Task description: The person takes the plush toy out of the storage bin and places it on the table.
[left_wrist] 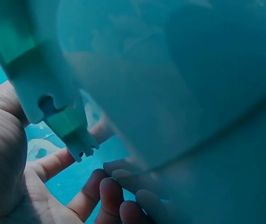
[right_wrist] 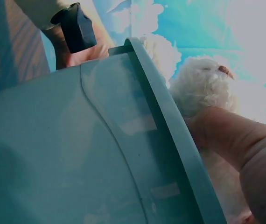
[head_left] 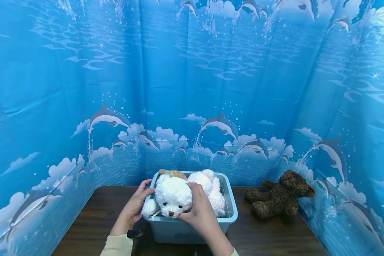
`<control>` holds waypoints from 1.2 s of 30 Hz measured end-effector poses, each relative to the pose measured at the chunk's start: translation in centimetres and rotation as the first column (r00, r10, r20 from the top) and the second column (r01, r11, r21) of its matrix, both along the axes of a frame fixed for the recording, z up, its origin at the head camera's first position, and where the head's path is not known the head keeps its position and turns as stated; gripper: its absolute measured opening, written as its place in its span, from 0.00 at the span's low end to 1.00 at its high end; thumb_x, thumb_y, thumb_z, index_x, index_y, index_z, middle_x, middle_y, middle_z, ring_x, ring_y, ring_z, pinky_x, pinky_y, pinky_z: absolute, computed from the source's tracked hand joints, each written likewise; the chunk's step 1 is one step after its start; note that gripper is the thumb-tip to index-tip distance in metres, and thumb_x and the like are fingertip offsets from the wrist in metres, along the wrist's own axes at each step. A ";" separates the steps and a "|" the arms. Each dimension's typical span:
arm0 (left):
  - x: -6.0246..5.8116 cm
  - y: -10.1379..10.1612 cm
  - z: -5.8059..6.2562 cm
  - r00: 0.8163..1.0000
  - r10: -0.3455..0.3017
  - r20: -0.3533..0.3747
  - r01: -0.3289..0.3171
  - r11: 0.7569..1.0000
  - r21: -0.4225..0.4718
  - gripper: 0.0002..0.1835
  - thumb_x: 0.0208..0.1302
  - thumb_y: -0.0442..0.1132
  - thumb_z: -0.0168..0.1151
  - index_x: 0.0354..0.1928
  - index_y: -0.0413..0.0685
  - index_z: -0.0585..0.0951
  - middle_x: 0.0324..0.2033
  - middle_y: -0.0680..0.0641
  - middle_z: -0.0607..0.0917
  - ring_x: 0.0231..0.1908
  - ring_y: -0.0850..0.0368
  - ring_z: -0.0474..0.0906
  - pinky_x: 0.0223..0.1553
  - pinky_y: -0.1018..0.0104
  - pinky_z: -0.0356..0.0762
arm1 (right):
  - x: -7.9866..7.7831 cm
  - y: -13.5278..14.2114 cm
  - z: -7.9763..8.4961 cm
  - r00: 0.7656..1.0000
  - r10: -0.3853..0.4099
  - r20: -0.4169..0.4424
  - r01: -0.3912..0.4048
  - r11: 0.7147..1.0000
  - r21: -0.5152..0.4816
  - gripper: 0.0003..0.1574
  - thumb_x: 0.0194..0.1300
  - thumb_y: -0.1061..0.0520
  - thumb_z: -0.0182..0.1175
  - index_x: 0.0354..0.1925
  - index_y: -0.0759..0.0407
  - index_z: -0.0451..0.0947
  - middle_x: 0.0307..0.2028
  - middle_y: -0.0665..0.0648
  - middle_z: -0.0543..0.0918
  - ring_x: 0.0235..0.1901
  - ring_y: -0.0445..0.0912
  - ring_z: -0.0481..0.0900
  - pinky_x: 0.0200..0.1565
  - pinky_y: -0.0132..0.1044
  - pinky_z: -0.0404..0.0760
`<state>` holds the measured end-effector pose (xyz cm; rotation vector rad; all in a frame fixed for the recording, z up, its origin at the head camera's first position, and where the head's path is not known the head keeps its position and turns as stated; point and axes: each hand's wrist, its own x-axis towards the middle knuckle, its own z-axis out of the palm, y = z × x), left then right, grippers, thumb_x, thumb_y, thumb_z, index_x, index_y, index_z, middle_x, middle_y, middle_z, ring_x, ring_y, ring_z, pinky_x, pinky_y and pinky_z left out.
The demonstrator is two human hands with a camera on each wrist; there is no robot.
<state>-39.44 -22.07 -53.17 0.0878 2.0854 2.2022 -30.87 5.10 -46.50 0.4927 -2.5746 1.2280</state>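
Observation:
A white teddy bear with a brown nose sits at the left inside a light blue plastic bin. My right hand grips the bear's head from the right, its thumb below the chin. In the right wrist view, that thumb presses into the fur of the white bear above the bin's rim. My left hand holds the bin's left side. The left wrist view has its fingertips against the bin's outer wall, with the thumb partly hidden behind the rim.
Another white plush toy fills the bin's right half, and a tan plush shows behind the bear. A brown teddy bear lies on the dark wooden table to the right. A blue dolphin-print curtain surrounds the table.

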 end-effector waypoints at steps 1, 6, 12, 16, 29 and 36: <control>0.0 0.0 0.0 1.000 0.001 -0.002 -0.001 1.000 -0.001 0.34 0.82 0.56 0.59 0.80 0.57 0.60 0.69 0.40 0.72 0.71 0.41 0.71 0.67 0.50 0.80 | 0.0 0.0 0.0 1.000 0.000 -0.004 0.000 1.000 -0.012 0.56 0.51 0.54 0.87 0.73 0.44 0.67 0.63 0.52 0.77 0.61 0.48 0.79 0.60 0.53 0.85; -0.1 -0.1 -0.3 1.000 0.009 0.005 -0.009 1.000 0.022 0.32 0.82 0.55 0.60 0.78 0.57 0.61 0.69 0.40 0.72 0.68 0.42 0.73 0.65 0.51 0.82 | 0.1 0.0 -0.3 0.999 -0.003 -0.042 -0.001 0.996 -0.091 0.53 0.49 0.57 0.87 0.67 0.40 0.70 0.58 0.48 0.77 0.54 0.45 0.79 0.53 0.45 0.85; 0.0 -0.2 -0.4 1.000 0.000 0.004 -0.001 1.000 0.030 0.31 0.82 0.54 0.59 0.78 0.57 0.60 0.69 0.40 0.71 0.68 0.42 0.73 0.63 0.53 0.82 | 0.7 -0.1 -0.7 0.997 -0.010 -0.071 -0.003 0.985 -0.175 0.51 0.49 0.55 0.88 0.65 0.35 0.71 0.59 0.44 0.76 0.58 0.45 0.80 0.58 0.48 0.85; 0.1 -0.3 -0.5 1.000 -0.002 0.006 0.002 0.999 0.033 0.32 0.81 0.55 0.60 0.77 0.55 0.60 0.69 0.39 0.70 0.67 0.40 0.73 0.60 0.52 0.84 | 1.1 -0.1 -1.0 0.997 0.014 -0.070 -0.031 0.969 -0.245 0.49 0.49 0.54 0.88 0.62 0.32 0.72 0.60 0.42 0.75 0.62 0.45 0.80 0.60 0.51 0.83; -0.3 -0.2 -0.4 1.000 -0.009 -0.004 0.009 0.996 0.092 0.28 0.82 0.51 0.59 0.74 0.57 0.62 0.59 0.43 0.76 0.56 0.50 0.80 0.52 0.58 0.85 | 1.5 0.3 -1.8 0.995 -0.002 -0.095 -0.052 0.824 -0.565 0.57 0.44 0.69 0.85 0.66 0.41 0.69 0.68 0.50 0.75 0.64 0.53 0.77 0.61 0.50 0.79; -0.3 -0.2 -0.2 1.000 -0.012 -0.010 0.013 0.996 0.089 0.27 0.84 0.50 0.57 0.74 0.55 0.60 0.57 0.43 0.76 0.54 0.51 0.80 0.50 0.64 0.86 | 1.4 0.9 -1.7 0.993 -0.063 -0.102 -0.018 0.760 -0.649 0.62 0.46 0.67 0.86 0.72 0.46 0.65 0.72 0.48 0.73 0.68 0.52 0.73 0.67 0.58 0.72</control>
